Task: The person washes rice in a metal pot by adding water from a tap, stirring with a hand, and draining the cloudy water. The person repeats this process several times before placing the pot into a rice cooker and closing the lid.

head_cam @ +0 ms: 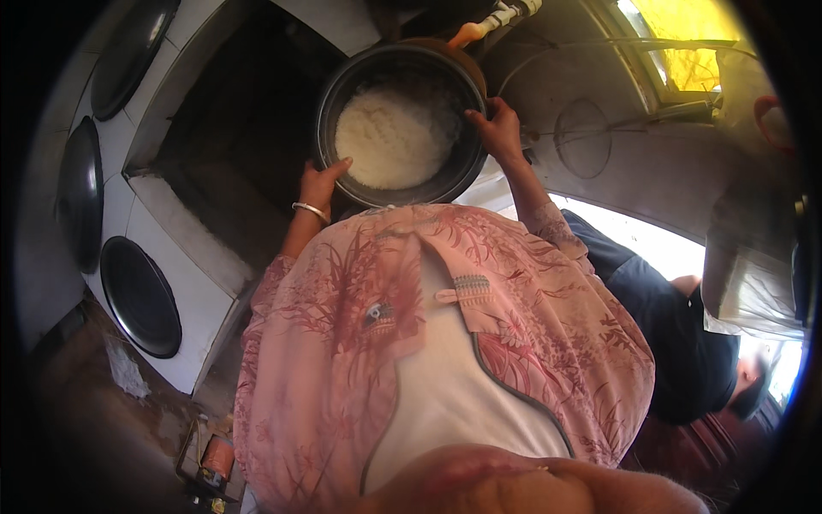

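Note:
A deep dark metal pot (469, 154) is in front of my body, tilted so that its inside shows. White grains that look like rice (392, 138) cover its bottom, and the haze above them may be steam. My left hand (321, 183), with a pale bangle at the wrist, grips the near left rim, its thumb over the edge. On the opposite side, my right hand (502, 132) holds the right rim with the thumb on top. The fingers under the rim are mostly hidden. Whether anything supports the pot from below cannot be seen.
Left of the pot is a dark recess in a white-tiled counter (192, 308), which bears several round black lids (141, 295). Beyond the pot is a tap with an orange end (472, 32). A wire skimmer (583, 138) is at the right wall. Another person (668, 321) in dark clothes is at right.

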Demonstrator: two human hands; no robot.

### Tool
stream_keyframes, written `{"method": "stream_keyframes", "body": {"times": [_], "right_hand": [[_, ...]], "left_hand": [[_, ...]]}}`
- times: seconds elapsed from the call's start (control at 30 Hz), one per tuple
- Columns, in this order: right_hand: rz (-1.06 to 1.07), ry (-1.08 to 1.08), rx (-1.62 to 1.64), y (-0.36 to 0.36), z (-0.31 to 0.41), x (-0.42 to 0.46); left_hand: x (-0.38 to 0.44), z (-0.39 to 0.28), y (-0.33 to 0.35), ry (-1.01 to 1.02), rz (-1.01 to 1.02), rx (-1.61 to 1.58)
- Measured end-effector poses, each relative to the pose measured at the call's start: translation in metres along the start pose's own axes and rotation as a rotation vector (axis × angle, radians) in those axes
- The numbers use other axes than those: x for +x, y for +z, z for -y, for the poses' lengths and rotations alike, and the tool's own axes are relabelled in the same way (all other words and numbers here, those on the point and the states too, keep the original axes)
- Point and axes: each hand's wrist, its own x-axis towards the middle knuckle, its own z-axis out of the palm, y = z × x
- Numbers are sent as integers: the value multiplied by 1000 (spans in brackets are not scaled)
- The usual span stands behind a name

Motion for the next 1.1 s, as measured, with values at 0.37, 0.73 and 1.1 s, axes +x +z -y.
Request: {"method": "stream_keyframes", "body": {"times": [0.37, 0.73, 1.1], "right_hand": [[-75, 18, -168, 10, -37, 11], [-63, -238, -345, -12, -5, 26], [-56, -365, -395, -20, 143, 30]], "left_hand": [[3, -27, 12, -339, 242, -184], [9, 5, 5, -419, 301, -307], [-22, -27, 29, -415, 166, -391]]}}
